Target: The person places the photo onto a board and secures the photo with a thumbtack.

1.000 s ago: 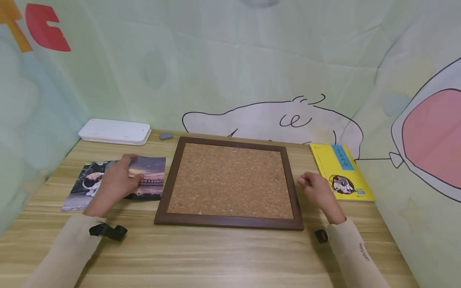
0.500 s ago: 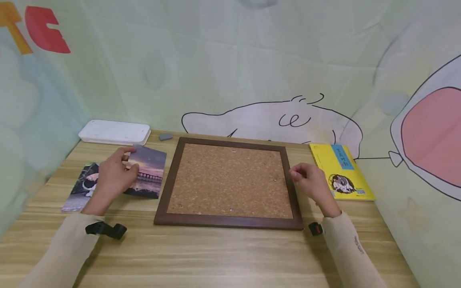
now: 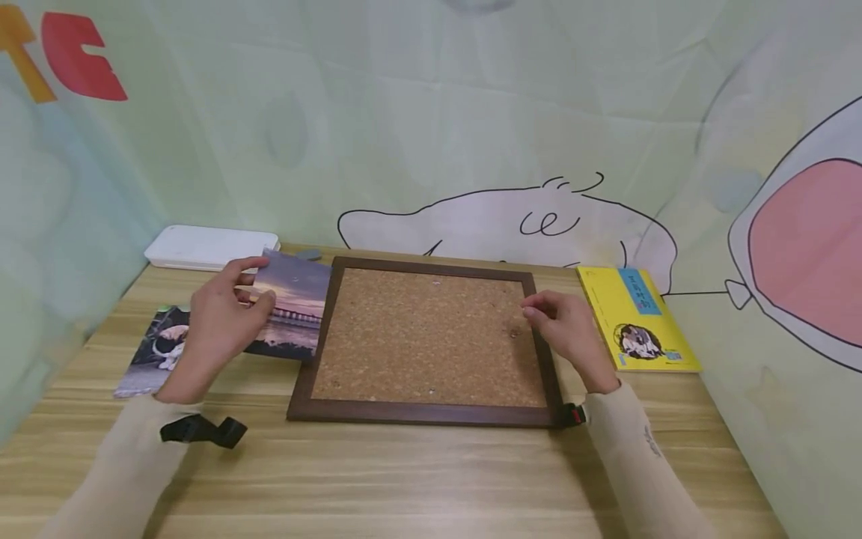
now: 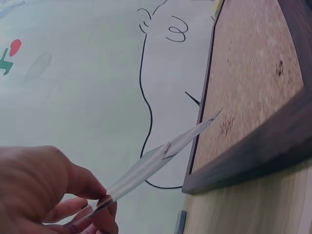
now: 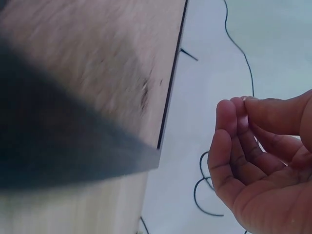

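Pinched between the thumb and fingers of my left hand (image 3: 225, 318) is a photo (image 3: 292, 299) of a sunset over water with a bridge. It is raised and tilted, and its right edge overlaps the left side of the cork board (image 3: 431, 337) in the head view. From the left wrist, the photo (image 4: 151, 163) appears nearly edge-on. My right hand (image 3: 566, 326) hovers over the board's right frame, thumb and fingertips together. At those tips in the right wrist view is a tiny pale speck; whether anything is held there, I cannot tell.
Several small pins or marks dot the cork. A second photo (image 3: 151, 359) of an animal lies on the table, left. Behind stand a white case (image 3: 212, 247) and a small grey block (image 3: 308, 254). A yellow book (image 3: 636, 322) lies right. Printed cloth (image 3: 431, 135) walls the table.
My left hand has lifted the sunset photo off the table and carried it right to the board's left edge. My right hand has moved left, from beside the board to over its right frame.
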Demonstrator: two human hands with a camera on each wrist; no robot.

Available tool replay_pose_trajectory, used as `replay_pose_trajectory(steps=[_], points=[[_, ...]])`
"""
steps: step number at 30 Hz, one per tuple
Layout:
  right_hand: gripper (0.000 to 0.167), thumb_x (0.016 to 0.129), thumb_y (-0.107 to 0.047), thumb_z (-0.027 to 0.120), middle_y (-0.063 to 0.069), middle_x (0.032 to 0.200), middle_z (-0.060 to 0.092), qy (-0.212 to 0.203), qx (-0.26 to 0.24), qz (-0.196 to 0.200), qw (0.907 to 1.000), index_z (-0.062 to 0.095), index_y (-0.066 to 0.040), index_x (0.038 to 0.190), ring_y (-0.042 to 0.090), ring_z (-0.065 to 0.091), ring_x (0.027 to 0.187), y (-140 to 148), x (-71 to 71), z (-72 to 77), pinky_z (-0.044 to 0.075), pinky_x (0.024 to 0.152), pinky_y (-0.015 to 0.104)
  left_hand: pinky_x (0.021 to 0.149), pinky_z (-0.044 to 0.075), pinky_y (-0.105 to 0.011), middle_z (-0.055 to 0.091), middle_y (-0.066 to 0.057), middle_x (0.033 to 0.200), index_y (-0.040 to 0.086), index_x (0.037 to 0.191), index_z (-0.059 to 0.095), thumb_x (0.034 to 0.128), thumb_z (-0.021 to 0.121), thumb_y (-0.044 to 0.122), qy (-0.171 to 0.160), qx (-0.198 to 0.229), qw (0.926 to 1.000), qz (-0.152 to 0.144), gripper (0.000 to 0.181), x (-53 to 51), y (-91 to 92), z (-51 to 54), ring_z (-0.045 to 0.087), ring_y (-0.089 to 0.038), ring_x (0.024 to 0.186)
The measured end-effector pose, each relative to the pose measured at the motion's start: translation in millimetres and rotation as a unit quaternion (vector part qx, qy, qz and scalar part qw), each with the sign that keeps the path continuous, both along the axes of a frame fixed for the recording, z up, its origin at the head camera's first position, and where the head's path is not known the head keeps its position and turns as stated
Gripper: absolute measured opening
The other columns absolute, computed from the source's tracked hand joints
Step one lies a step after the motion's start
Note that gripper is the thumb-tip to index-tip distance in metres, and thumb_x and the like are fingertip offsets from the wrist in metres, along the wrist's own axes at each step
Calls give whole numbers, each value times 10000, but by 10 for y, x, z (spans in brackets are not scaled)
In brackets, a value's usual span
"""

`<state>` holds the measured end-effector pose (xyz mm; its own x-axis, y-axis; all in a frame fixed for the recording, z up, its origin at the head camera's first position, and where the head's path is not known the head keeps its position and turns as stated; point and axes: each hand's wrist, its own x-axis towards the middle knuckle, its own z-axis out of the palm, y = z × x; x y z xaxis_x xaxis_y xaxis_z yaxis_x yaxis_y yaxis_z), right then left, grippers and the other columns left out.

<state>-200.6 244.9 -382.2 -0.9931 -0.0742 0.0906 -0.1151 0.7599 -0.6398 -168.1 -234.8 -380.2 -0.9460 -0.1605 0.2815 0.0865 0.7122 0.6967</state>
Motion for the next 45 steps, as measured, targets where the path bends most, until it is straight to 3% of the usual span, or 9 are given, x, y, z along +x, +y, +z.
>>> replay_pose_trajectory(steps=[3,9,14,20,27,38,45], points=[[213,1067,-153,658,179,1115,786,0,-157,41,9999,769,-28,1198,312,716,936,-103,-23,23,551,779,278,582,471,-192,702,-310,1277,69,1513,575,971,681,102,-44,57,9999,-86,553,-8,73,8,728,-342,934],[194,1060,-87,657,202,1123,780,-118,-623,223,9977,764,5,1193,375,749,986,-312,-47,57,582,770,256,585,498,-209,718,-304,1249,60,1504,579,961,709,97,-236,284,9987,-347,560,-57,183,-3,661,-137,823],[184,1059,-105,666,175,1121,773,-257,-841,252,9958,762,-11,1185,349,736,987,-443,-65,52,556,744,254,615,518,-221,697,-302,1287,71,1524,559,972,699,111,-451,450,9964,-553,570,-79,288,-10,705,-311,958],[144,1035,-88,694,178,1063,779,-338,-1102,409,9925,772,-12,1130,334,741,942,-572,-92,26,539,735,273,605,522,-224,697,-291,1258,61,1511,570,963,709,93,-504,573,9954,-577,566,-127,401,-13,694,-319,921],[100,1014,-103,721,161,1014,792,-198,-1165,515,9917,774,-43,1074,372,754,928,-725,-120,44,528,736,285,606,534,-237,686,-281,1274,72,1507,575,962,714,94,-665,811,9916,-763,563,-218,552,-67,688,-286,905],[68,991,-70,739,163,950,807,173,-1177,1066,9872,780,-22,1018,378,766,870,-880,-179,23,499,668,231,662,499,-225,699,-256,1214,48,1465,598,939,729,66,-769,1019,9858,-1092,542,-320,851,-164,653,-244,900],[92,1011,-117,727,180,1002,809,-51,-1169,995,9881,777,-49,1046,405,769,926,-956,-194,72,486,672,273,649,525,-194,693,-264,1265,29,1471,581,945,730,45,-871,1328,9796,-1229,547,-383,970,-205,703,-246,935]])
